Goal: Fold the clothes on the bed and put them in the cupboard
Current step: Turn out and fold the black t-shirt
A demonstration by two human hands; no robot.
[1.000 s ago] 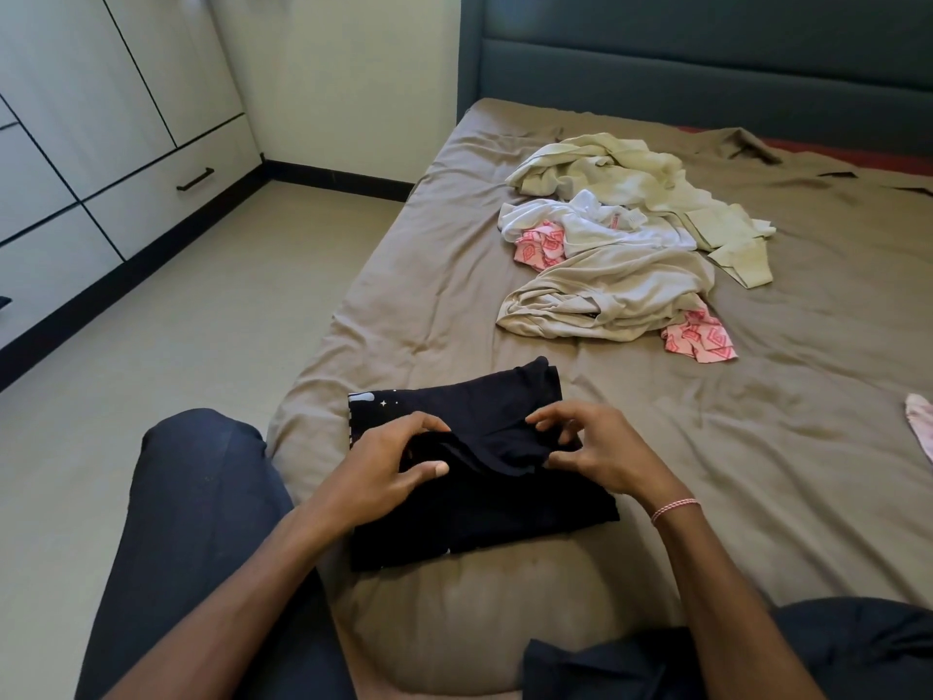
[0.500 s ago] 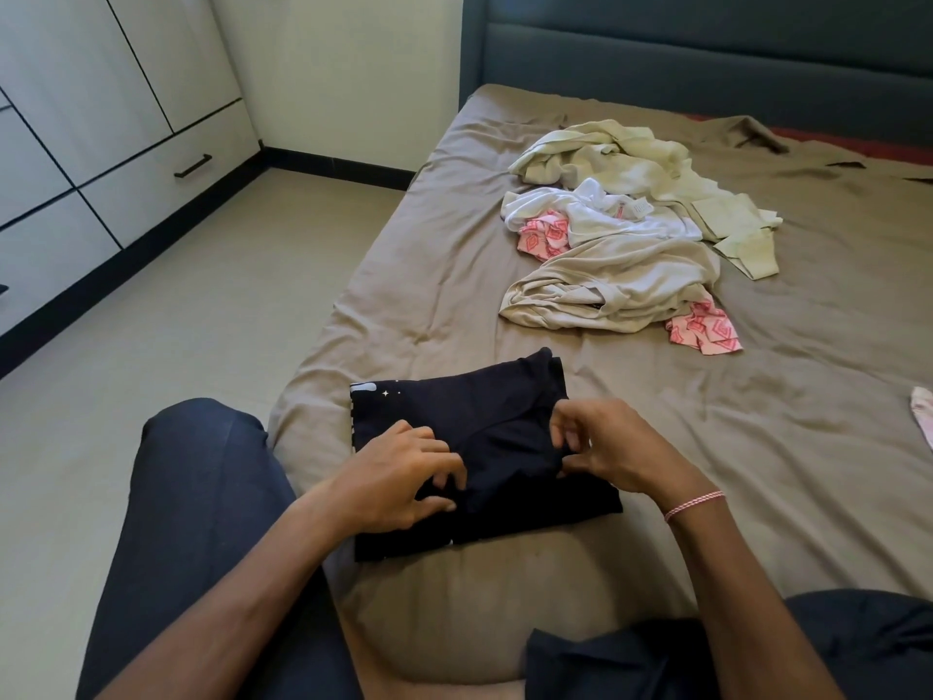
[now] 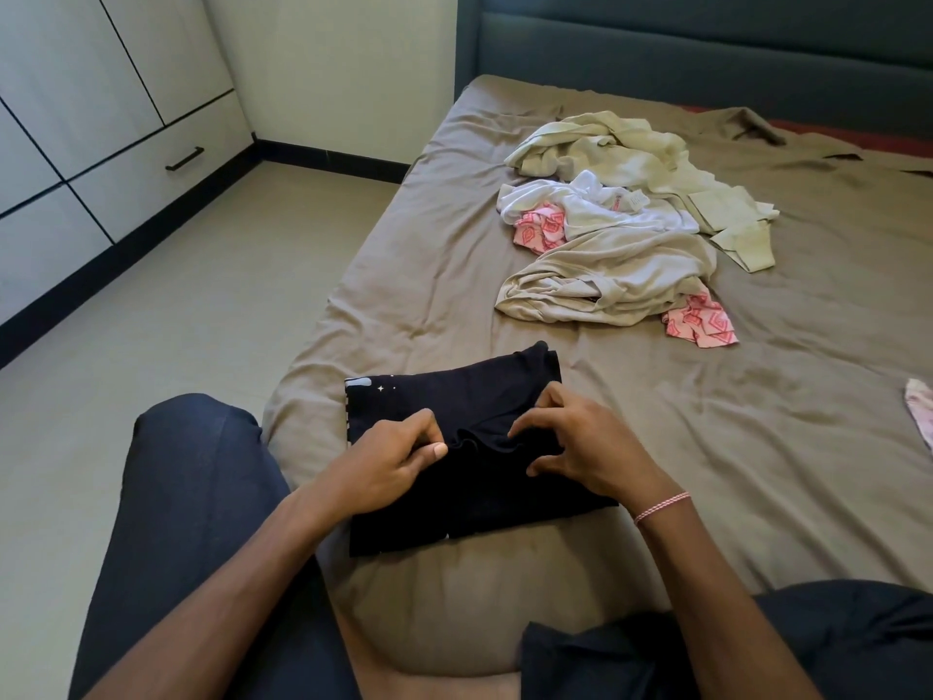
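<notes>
Pinches the bunched middle of the black garment (image 3: pixel 469 502) at the near edge of the bed (image 3: pixel 757 447) with left hand (image 3: pixel 389 462) and right hand (image 3: pixel 580 457) close together – mid-fold, seemingly – and next needs that ridge smoothed flat and doubled over before the cupboard (image 3: pixel 101 144).

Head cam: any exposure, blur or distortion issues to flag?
Head view: soft, even light, no glare or hard shadows. Head view: the dark garment is crushed near black, so its folds between the left hand and right hand barely read. Head view: wide-angle distortion slants the cupboard lines at the left edge. Head view: the light clothes pile is sharp; no motion blur on the hands.
</notes>
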